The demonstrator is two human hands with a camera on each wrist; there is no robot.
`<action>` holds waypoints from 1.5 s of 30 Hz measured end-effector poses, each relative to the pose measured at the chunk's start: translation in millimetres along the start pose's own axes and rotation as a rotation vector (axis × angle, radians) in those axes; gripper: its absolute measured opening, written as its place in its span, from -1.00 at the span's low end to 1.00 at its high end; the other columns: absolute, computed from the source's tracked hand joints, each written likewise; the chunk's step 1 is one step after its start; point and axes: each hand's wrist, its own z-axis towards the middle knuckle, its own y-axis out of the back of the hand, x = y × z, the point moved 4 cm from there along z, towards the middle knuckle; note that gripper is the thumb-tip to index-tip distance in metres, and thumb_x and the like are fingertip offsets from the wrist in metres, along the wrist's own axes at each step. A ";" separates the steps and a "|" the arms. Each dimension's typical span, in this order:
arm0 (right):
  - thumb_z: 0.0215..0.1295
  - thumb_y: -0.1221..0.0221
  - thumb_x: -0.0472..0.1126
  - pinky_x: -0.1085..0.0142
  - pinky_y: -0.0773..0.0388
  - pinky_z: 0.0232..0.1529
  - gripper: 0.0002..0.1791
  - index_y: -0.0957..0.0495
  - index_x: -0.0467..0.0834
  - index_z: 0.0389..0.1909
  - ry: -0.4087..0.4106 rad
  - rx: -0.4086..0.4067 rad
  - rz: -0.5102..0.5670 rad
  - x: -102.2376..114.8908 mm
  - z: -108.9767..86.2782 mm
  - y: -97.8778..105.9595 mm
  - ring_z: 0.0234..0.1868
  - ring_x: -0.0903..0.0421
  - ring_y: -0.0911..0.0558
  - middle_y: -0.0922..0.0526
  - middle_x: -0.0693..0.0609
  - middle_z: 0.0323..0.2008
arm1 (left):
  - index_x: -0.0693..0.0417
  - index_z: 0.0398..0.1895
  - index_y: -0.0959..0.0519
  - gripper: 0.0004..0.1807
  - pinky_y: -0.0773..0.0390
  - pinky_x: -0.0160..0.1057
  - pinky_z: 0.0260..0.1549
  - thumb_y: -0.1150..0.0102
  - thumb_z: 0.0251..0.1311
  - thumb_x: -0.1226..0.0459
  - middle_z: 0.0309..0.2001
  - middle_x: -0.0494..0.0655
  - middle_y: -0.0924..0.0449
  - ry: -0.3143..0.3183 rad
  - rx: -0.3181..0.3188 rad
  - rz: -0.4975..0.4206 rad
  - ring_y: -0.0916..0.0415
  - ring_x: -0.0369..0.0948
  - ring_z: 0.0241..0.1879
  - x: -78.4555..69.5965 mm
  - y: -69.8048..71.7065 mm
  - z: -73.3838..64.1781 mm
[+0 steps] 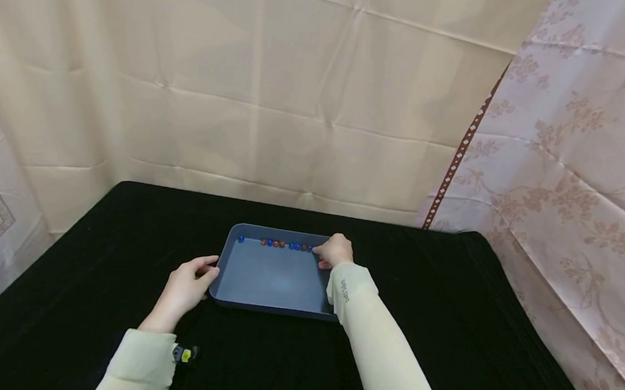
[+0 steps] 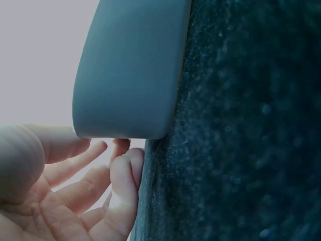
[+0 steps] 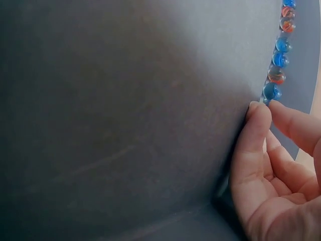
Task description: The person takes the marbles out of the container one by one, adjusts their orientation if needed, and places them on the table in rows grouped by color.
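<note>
A shallow blue-grey tray [image 1: 272, 284] lies on a black cloth. Along its far wall runs a row of glass marbles: a lone blue marble [image 1: 240, 239] at the left, then two groups mixing blue and orange-red. At the right end of the row, my right hand [image 1: 335, 251] has thumb and forefinger brought together against the last blue marble [image 3: 272, 91]. A bluish glint shows between those fingertips, which partly hide what they pinch. My left hand [image 1: 186, 286] touches the tray's left end from outside, thumb at the rim, other fingers loosely bent beside the wall.
The black cloth [image 1: 416, 350] covers the whole table. A beige curtain [image 1: 298, 96] hangs behind it, and a floral curtain [image 1: 578, 179] lines the right side. A dark strap with a yellow-green piece [image 1: 185, 354] is at the left cuff.
</note>
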 end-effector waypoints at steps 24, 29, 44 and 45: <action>0.18 -0.33 -0.28 0.44 -0.61 -0.63 -0.84 -0.71 -0.30 -0.52 0.098 -0.025 0.010 4.7 -3.6 9.7 -0.72 0.20 -0.60 -0.66 -0.04 -0.64 | 0.22 0.40 -0.31 -0.49 -0.73 -0.11 -0.24 0.09 0.51 0.16 0.13 0.31 -0.51 0.017 0.012 0.009 -0.63 -0.07 -0.15 -1.6 -2.6 -0.4; 0.18 -0.33 -0.28 0.41 -0.64 -0.60 -0.86 -0.72 -0.31 -0.44 0.107 -0.017 0.032 7.1 -4.4 14.1 -0.71 0.20 -0.61 -0.68 -0.06 -0.61 | 0.23 0.40 -0.30 -0.49 -0.73 -0.12 -0.26 0.09 0.51 0.16 0.13 0.32 -0.52 0.021 0.013 0.004 -0.63 -0.07 -0.16 -1.0 -2.5 -1.0; 0.17 -0.33 -0.28 0.30 -0.73 -0.46 -0.82 -0.73 -0.35 -0.30 0.183 -0.002 0.134 15.9 -7.9 31.5 -0.70 0.22 -0.62 -0.75 -0.29 -0.34 | 0.24 0.43 -0.27 -0.48 -0.73 -0.15 -0.30 0.12 0.52 0.16 0.13 0.33 -0.50 0.029 0.038 -0.013 -0.61 -0.09 -0.17 -1.3 -2.1 -1.6; 0.17 -0.33 -0.29 0.28 -0.74 -0.44 -0.82 -0.73 -0.35 -0.29 0.186 0.000 0.141 16.0 -8.7 32.5 -0.69 0.22 -0.62 -0.75 -0.30 -0.33 | 0.24 0.43 -0.27 -0.48 -0.73 -0.15 -0.30 0.12 0.52 0.16 0.13 0.33 -0.50 0.030 0.039 -0.015 -0.61 -0.10 -0.17 -1.3 -2.3 -1.5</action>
